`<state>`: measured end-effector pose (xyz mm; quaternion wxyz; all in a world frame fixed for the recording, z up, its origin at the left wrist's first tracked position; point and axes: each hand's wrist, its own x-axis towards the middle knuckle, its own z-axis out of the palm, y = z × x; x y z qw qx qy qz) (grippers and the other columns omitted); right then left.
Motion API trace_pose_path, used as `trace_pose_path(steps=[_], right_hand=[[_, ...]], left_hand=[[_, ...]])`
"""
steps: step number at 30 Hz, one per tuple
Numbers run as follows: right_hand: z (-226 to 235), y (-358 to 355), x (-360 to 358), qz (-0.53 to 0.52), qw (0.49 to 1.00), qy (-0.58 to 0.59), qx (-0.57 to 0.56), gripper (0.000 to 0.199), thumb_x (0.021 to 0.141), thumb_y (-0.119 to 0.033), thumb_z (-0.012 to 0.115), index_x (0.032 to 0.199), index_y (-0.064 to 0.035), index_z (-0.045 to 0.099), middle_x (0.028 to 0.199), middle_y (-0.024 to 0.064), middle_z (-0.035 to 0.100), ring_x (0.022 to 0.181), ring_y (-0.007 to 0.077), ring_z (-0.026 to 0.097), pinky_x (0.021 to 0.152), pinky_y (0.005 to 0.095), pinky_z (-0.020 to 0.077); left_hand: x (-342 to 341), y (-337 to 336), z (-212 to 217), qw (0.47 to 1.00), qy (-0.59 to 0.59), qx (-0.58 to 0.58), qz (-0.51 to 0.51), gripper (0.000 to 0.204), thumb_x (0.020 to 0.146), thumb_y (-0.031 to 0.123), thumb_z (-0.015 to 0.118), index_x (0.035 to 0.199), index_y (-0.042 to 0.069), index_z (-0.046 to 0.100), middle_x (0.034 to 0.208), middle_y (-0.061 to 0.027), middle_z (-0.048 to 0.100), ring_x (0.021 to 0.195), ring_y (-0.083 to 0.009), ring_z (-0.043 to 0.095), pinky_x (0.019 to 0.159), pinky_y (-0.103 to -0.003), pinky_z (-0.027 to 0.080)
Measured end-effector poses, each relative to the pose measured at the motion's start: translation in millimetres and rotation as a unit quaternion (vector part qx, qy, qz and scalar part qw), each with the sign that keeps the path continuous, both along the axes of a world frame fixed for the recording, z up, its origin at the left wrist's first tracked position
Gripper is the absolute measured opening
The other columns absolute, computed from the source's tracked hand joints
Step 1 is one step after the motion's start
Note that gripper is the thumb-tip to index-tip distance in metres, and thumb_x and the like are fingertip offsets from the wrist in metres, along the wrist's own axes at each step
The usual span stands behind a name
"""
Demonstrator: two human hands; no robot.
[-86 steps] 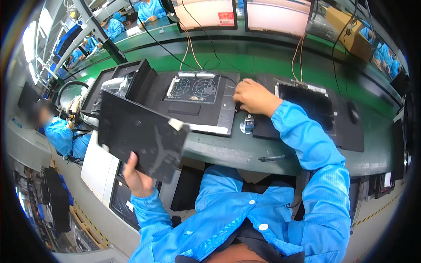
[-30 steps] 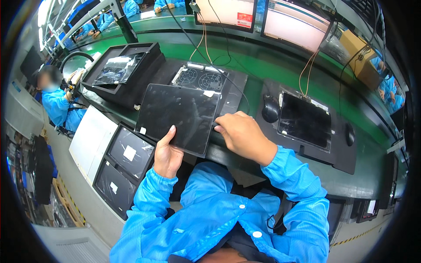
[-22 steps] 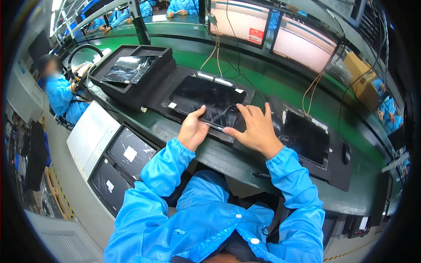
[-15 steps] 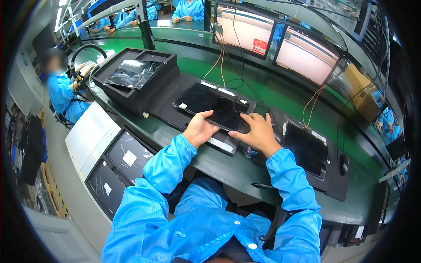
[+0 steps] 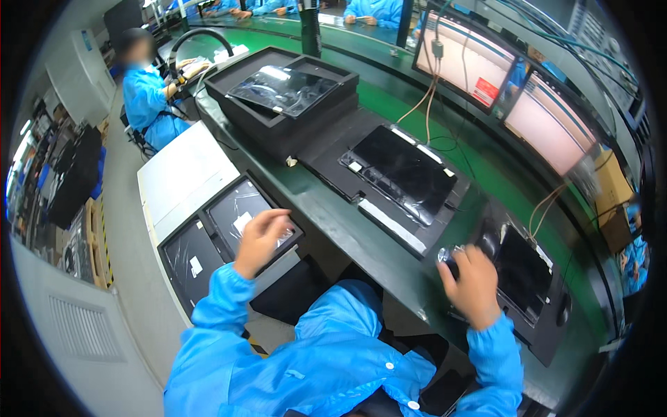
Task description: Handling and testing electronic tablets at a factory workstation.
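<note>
My left hand (image 5: 259,244) is raised above wrapped dark panels (image 5: 244,205) in a tray to the left of the bench, its fingers stretched out and nothing in them. My right hand (image 5: 474,286) is at the bench's front part, fingers bent down at a small shiny object (image 5: 450,254) whose kind I cannot make out. Between the hands and farther back, a black display panel (image 5: 401,174) with white tabs lies on a dark mat (image 5: 326,161); neither hand touches it. A second display panel (image 5: 521,271) lies right of my right hand.
A black foam tray (image 5: 243,115) holds a glossy panel (image 5: 283,90) at the back left. Two monitors (image 5: 464,59) stand behind, cables hanging. A black mouse (image 5: 564,309) lies at the right. A seated person (image 5: 146,97) in blue works at the far left.
Both hands have left the middle display panel: the left moved to above the wrapped panels, the right to the small shiny object. The view has turned left.
</note>
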<state>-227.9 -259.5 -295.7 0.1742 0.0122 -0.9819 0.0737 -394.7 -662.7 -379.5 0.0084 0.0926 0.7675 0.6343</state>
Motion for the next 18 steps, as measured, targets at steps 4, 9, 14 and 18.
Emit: trace_pose_path(steps=[4, 9, 14, 18], right_hand=[[-19.4, 0.0, 80.3, -0.053, 0.996, -0.055, 0.039, 0.028, 0.085, -0.021, 0.078, 0.103, -0.0018, 0.068, 0.095, 0.0125, 0.060, 0.088, 0.0327, 0.060, 0.075, 0.0437, 0.0484], [-44.3, 13.7, 113.0, -0.085, 0.987, -0.088, 0.101, 0.033, 0.089, -0.019, 0.074, 0.115, 0.0015, 0.070, 0.106, 0.0131, 0.061, 0.092, 0.0312, 0.059, 0.078, 0.0449, 0.0475], [-47.3, 17.9, 128.2, -0.024, 0.995, -0.075, 0.064, 0.035, 0.096, -0.029, 0.067, 0.112, 0.0008, 0.071, 0.102, 0.0146, 0.062, 0.095, 0.0357, 0.059, 0.082, 0.0473, 0.0474], [-35.0, 12.3, 143.3, -0.003, 0.994, -0.107, 0.036, 0.033, 0.089, -0.011, 0.071, 0.119, 0.0027, 0.069, 0.116, 0.0197, 0.061, 0.110, 0.0382, 0.059, 0.095, 0.0458, 0.0484]], left_hand=[[24.5, -148.7, -46.6, 0.907, 0.106, -0.341, 0.223, 0.042, 0.096, 0.023, 0.071, 0.132, 0.002, 0.063, 0.124, -0.0162, 0.068, 0.119, -0.0288, 0.064, 0.105, -0.044, 0.047], [66.9, -260.8, -92.8, 0.769, -0.006, -0.566, 0.296, 0.069, 0.098, 0.041, 0.066, 0.149, -0.001, 0.046, 0.155, -0.0226, 0.046, 0.151, -0.0384, 0.033, 0.123, -0.061, 0.019], [80.1, -280.4, -111.8, 0.791, 0.034, -0.545, 0.277, 0.060, 0.096, 0.035, 0.068, 0.138, -0.006, 0.056, 0.154, -0.0255, 0.047, 0.151, -0.0417, 0.032, 0.123, -0.052, 0.027], [76.3, -277.5, -110.9, 0.793, 0.043, -0.536, 0.286, 0.058, 0.095, 0.032, 0.068, 0.135, -0.008, 0.058, 0.152, -0.0270, 0.047, 0.150, -0.0425, 0.033, 0.120, -0.049, 0.033]])
